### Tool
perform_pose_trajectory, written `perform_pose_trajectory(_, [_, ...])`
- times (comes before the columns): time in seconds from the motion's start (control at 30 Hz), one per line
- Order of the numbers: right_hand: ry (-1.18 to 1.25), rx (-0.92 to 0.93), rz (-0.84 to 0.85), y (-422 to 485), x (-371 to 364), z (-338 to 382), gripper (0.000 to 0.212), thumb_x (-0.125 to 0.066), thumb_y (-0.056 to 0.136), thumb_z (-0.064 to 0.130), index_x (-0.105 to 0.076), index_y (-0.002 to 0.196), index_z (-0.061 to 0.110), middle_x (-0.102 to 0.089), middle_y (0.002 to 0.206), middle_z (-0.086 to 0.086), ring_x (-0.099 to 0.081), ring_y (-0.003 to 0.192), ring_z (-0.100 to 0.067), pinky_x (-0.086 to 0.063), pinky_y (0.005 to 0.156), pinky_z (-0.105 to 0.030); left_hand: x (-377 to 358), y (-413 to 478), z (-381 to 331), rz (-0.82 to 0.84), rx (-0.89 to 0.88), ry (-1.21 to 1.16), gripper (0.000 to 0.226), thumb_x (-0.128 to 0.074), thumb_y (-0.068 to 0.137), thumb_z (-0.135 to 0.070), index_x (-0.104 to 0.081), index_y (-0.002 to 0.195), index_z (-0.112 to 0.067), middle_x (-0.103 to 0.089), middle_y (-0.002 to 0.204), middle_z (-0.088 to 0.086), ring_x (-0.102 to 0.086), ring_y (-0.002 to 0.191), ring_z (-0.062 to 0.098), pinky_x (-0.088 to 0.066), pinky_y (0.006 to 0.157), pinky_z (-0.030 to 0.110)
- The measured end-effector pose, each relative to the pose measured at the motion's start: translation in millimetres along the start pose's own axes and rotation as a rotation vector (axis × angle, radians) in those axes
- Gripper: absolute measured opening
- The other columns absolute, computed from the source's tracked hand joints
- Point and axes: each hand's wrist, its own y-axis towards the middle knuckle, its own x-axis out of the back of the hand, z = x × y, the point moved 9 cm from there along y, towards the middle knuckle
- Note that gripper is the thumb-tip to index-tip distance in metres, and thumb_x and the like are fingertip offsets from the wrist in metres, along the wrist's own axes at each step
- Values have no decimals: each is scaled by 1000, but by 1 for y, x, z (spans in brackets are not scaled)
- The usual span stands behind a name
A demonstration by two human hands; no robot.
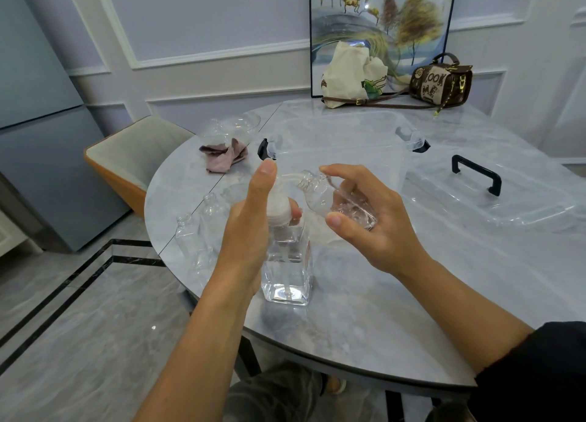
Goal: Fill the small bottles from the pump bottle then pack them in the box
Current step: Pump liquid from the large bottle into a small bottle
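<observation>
A clear square pump bottle (pixel 287 272), partly full of clear liquid, stands on the grey marble table (pixel 396 310). My left hand (pixel 250 225) grips its pump head, with the index finger raised beside the spout. My right hand (pixel 364 212) holds a small clear bottle (pixel 320 196) tilted, its open neck touching the spout tip. Two more small clear bottles (pixel 190 244) (pixel 213 212) stand uncapped to the left. The clear plastic box (pixel 342 142) sits behind my hands.
The box lid with a black handle (pixel 478 174) lies to the right. A crumpled pink-brown cloth (pixel 226 156) and a clear bowl (pixel 241 123) sit at the back left. A canvas bag (pixel 352 72), a brown handbag (pixel 440 82) and a framed picture stand at the far edge. A chair (pixel 133 155) is at the left.
</observation>
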Motion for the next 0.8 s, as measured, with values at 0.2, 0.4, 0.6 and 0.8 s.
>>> perform_pose_trajectory(0.2, [-1,0,2,0,0,-1,48,-66,92,37,-59,134,16,-61,88,7,-61,76,-13,-46,74,-14,-2,-3,-4,14,-7,-4,80,-35,69,-84,-73,69,-13,-77,80,4,-64,60,-2,-42,73,32])
perform_pose_trajectory(0.4, [-2,-4,4,0,-1,-1,49,-65,91,38,-60,134,16,-61,88,7,-61,75,-13,-46,72,-14,-2,-2,-4,18,-18,-26,79,-35,72,-83,-75,67,-15,-78,86,9,-65,64,1,-40,74,33])
perform_pose_trajectory(0.6, [1,1,6,-1,-1,0,48,-66,91,37,-60,134,15,-60,87,8,-60,75,-16,-47,73,-16,0,2,1,4,5,-11,77,-42,83,-85,-71,65,-16,-77,83,8,-67,68,6,-43,78,37])
perform_pose_trajectory(0.8, [-12,5,25,-2,-5,1,47,-69,90,36,-61,132,17,-58,87,1,-60,78,-16,-50,74,-20,-1,4,-2,1,20,-9,52,-48,100,-45,-65,64,-12,-64,65,6,-56,53,13,-50,50,22])
